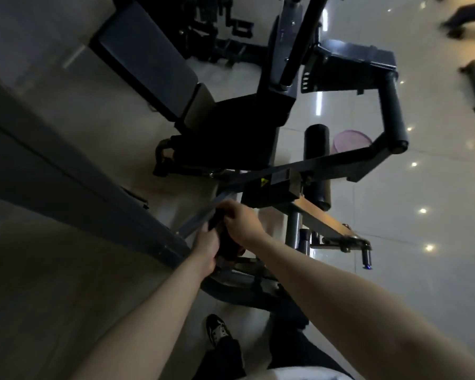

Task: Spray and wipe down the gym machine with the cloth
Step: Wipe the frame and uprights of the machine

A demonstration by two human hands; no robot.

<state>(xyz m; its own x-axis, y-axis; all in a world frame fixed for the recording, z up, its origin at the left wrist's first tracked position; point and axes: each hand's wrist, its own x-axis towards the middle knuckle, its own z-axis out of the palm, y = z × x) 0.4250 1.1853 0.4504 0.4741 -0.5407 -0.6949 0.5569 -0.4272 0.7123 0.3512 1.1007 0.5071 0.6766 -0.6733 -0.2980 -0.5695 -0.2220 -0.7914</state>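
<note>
glossy floor (395, 204) is shining at three o'clock; left grip (206, 246) and right grip (240, 223) are clutching the cloth (225, 244) on a machine bar (200, 215).

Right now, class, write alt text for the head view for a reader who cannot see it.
A person's left hand and right hand grip a dark cloth at a grey bar of a gym machine. The room is dim, with a glossy tiled floor.

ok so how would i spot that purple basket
Find the gym machine's dark seat mid-frame, then the black roller pad right of it. The basket stands on the floor just beyond that pad, the only pale purple thing among dark metal.
</note>
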